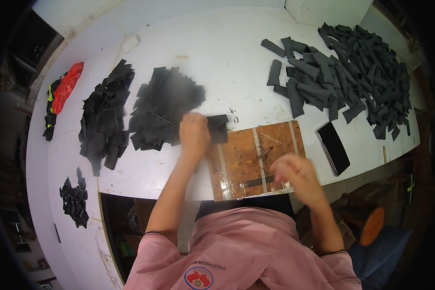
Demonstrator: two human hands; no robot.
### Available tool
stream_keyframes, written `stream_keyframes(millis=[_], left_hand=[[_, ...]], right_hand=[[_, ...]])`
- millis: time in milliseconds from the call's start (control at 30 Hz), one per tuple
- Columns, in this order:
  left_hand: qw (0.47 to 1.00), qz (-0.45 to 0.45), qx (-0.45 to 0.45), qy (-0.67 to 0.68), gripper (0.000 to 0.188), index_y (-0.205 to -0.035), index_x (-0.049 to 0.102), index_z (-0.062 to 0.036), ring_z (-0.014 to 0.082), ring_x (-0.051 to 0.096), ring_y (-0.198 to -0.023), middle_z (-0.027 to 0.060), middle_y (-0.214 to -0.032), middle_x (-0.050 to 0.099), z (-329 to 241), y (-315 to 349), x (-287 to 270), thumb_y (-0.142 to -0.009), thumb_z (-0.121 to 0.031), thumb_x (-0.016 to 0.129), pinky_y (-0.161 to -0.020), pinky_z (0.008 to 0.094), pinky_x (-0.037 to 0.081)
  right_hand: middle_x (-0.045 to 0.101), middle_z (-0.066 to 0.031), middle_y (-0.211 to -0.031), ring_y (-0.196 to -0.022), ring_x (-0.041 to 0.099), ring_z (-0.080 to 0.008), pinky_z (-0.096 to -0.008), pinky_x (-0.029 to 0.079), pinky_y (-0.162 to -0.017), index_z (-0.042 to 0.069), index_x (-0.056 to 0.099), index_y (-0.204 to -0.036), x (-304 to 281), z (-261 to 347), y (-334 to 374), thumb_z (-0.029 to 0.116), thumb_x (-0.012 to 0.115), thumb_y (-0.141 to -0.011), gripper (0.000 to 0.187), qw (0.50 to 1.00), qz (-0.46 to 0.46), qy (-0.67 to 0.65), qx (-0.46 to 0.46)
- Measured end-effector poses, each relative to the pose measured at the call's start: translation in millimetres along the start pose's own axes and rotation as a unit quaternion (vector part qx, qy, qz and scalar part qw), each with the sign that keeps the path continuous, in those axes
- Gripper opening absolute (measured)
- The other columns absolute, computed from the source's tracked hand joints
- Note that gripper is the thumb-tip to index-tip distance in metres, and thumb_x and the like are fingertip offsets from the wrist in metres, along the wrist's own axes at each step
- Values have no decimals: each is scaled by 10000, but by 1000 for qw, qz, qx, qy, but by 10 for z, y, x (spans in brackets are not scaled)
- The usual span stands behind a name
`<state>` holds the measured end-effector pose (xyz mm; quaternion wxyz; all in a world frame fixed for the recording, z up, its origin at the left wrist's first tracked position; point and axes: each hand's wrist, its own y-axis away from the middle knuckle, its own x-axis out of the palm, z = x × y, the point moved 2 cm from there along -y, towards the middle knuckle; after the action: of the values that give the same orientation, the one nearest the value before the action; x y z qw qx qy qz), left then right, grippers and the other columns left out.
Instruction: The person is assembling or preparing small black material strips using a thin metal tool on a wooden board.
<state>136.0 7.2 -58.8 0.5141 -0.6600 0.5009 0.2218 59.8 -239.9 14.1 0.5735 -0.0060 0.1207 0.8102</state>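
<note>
My left hand [194, 136] is closed on a dark grey fabric piece [218, 127], which sticks out to the right over the far left corner of a brown board [237, 166]. Just left of that hand spreads a heap of flat dark grey pieces [162, 104]. Over the board's right side hovers my right hand [297, 176], curled and blurred, so its grip is unclear. Close to its fingertips lies a dark strip [257, 182] along the board's near part. A small slim brown tool [263, 153] rests mid-board, its kind hard to make out.
A large pile of rolled dark grey pieces [343, 72] covers the far right. A phone [333, 149] lies right of the board. Further left are another dark heap [106, 116], a small scrap pile [74, 197] and a red and black bundle [65, 94].
</note>
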Motion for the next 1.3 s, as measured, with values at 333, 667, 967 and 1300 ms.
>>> stream_keyframes(millis=[333,667,967,1300], left_hand=[[998,-54,9,-22,87,-746,551,-16,258,520,-738,106,-746,553,-19,-27,-47,-682,-42,602,-647,355,404],[401,-70,-456,792,129,-908,532,52,193,593,-790,133,-889,586,-667,566,-639,-780,34,532,-700,242,526],[375,31,-434,819,320,-1050,493,20,239,520,-949,143,-1014,551,-978,1056,-569,-736,-25,528,-765,324,449],[718,295,-218,591,196,-953,578,28,123,569,-731,85,-810,612,-951,421,-1010,-827,-109,518,-675,233,437]], right_hand=[[551,-174,-658,-566,538,-226,-304,414,-538,-35,570,-818,522,-46,47,151,533,-799,191,990,101,89,-35],[463,-14,-863,-802,441,-71,-193,393,-669,30,443,-1107,861,-122,91,171,631,-769,412,956,7,-288,-46],[538,-48,-710,-582,511,-90,-218,403,-524,-44,566,-785,735,-81,13,65,617,-733,130,965,-128,-227,-11],[523,-119,-708,-690,524,-272,-350,426,-628,-18,597,-751,459,14,35,155,656,-658,205,948,144,173,-227]])
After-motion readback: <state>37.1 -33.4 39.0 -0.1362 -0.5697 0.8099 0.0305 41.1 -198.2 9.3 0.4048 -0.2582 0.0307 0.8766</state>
